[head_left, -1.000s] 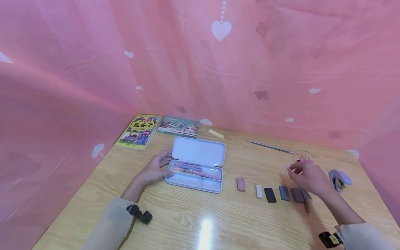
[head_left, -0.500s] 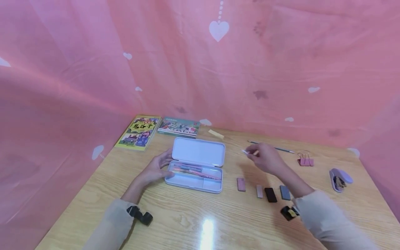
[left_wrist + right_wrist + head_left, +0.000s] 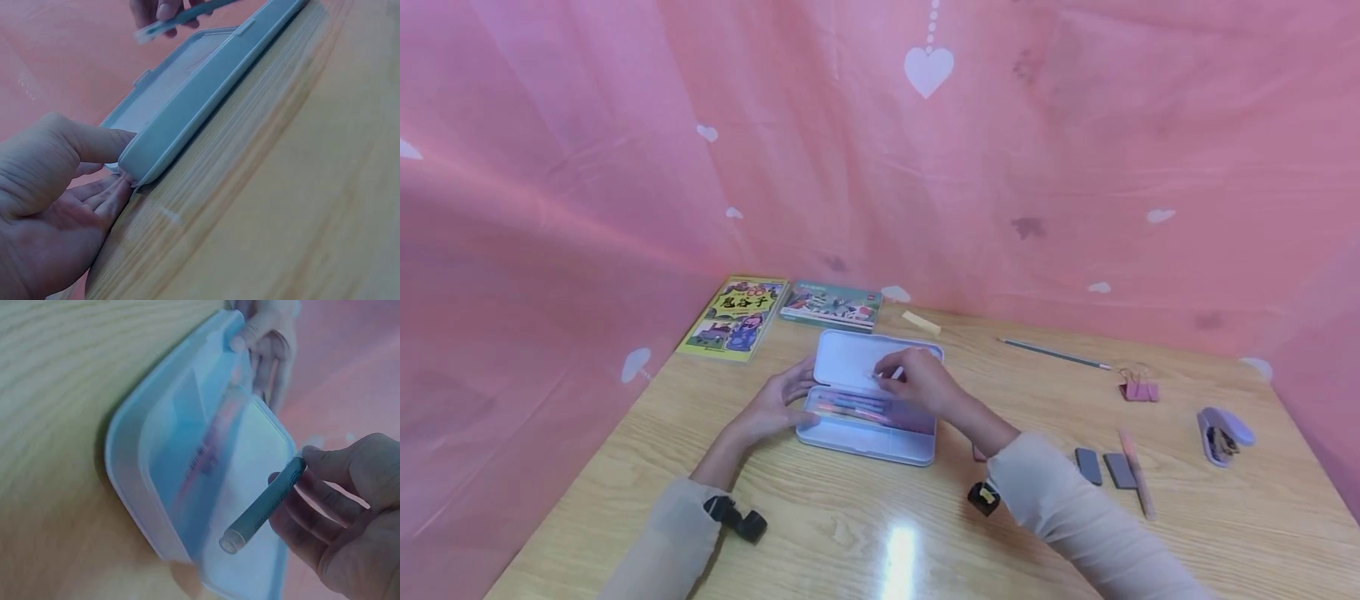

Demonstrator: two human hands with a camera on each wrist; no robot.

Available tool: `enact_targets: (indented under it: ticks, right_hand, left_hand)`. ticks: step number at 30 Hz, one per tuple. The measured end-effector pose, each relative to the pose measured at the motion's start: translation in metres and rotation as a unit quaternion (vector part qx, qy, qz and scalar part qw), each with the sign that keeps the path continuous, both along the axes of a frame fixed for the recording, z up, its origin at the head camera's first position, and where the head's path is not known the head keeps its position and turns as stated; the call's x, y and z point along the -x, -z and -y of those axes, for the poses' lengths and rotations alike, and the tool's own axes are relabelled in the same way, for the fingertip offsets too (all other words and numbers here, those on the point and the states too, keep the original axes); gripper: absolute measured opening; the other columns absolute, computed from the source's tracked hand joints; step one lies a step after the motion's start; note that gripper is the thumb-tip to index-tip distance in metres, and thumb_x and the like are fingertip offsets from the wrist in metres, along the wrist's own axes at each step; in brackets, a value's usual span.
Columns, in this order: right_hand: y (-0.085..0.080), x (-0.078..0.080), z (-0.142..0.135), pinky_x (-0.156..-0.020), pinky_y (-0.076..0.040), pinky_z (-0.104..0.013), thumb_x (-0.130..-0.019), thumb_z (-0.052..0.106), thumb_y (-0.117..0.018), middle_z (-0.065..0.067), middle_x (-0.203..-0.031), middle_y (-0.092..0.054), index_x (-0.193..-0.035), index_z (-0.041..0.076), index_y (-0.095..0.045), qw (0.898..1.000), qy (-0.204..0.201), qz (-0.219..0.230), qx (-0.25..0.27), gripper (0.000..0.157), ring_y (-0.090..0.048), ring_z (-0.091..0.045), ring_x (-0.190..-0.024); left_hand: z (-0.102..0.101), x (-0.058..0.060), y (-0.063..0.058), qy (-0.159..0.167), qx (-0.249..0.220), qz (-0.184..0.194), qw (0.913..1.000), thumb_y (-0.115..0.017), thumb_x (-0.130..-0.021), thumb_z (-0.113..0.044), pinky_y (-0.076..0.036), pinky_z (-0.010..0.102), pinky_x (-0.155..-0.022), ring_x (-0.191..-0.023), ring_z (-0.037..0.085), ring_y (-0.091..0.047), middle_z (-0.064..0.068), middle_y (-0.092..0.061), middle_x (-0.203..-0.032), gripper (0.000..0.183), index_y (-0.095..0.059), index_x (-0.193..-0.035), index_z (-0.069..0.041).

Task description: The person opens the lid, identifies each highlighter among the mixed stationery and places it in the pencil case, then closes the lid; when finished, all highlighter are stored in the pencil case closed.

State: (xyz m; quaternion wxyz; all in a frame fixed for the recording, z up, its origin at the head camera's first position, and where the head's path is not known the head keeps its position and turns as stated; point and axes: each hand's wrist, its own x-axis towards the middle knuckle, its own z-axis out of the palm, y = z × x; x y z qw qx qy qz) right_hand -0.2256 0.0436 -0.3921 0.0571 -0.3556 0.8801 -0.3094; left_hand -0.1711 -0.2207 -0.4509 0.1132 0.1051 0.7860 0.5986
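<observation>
A pale blue pencil case [image 3: 850, 439] lies with its lid [image 3: 838, 358] raised. Several pens [image 3: 850, 408] fill its rear compartment, and a pink one [image 3: 209, 440] shows in the right wrist view. At the case's left end my left hand [image 3: 771, 407] grips it, thumb [image 3: 103, 144] over the rim and fingers [image 3: 103, 200] outside. My right hand [image 3: 917, 379] is above the case, in front of the lid. It pinches a blue-green pen [image 3: 265, 503] with a clear end between thumb and fingers, held clear of the case.
Behind the case lie a yellow book [image 3: 733, 321], a teal book [image 3: 831, 304] and a cream strip [image 3: 921, 322]. To the right are a pencil [image 3: 1056, 354], pink binder clip [image 3: 1141, 392], purple stapler-like object [image 3: 1225, 437], small dark blocks [image 3: 1088, 467] and a pink pen [image 3: 1138, 475].
My right hand has travelled left from beside the binder clip to over the pencil case, carrying the pen. My left hand has stayed on the case.
</observation>
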Motion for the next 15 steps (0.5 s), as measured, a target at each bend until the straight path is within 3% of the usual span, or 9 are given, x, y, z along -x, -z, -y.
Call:
enact_targets:
  ticks: [6, 10, 15]
  right_hand:
    - [0.016, -0.007, 0.000, -0.071, -0.055, -0.025, -0.087, 0.008, -0.064, 0.000, -0.090, -0.070, -0.103, 0.010, -0.072, 0.999, 0.009, 0.028, -0.020, 0.018, -0.061, -0.008, -0.075]
    - [0.027, -0.012, -0.002, -0.073, -0.055, -0.026, -0.086, 0.006, -0.066, -0.001, -0.091, -0.071, -0.101, 0.009, -0.073, 0.999, -0.005, 0.014, -0.041, 0.017, -0.062, -0.010, -0.080]
    - [0.032, -0.015, -0.003, -0.075, -0.056, -0.027, -0.083, 0.002, -0.065, -0.004, -0.092, -0.072, -0.099, 0.006, -0.074, 0.998, -0.023, -0.015, -0.049, 0.018, -0.065, -0.013, -0.084]
  left_hand:
    - [-0.004, 0.009, 0.013, 0.005, -0.010, -0.011, 0.9999, -0.073, -0.074, 0.003, -0.029, 0.042, -0.114, -0.132, 0.031, -0.040, 0.015, -0.041, -0.144, 0.097, -0.017, -0.151, -0.011]
    - [-0.002, 0.012, 0.025, -0.002, -0.003, -0.018, 0.9998, -0.074, -0.074, 0.001, -0.029, 0.042, -0.114, -0.132, 0.029, -0.041, 0.012, -0.041, -0.144, 0.097, -0.018, -0.151, -0.017]
    - [0.003, 0.009, 0.027, -0.019, -0.005, -0.018, 0.9996, -0.075, -0.073, 0.002, -0.032, 0.040, -0.113, -0.131, 0.027, -0.042, 0.010, -0.045, -0.142, 0.096, -0.022, -0.150, -0.021]
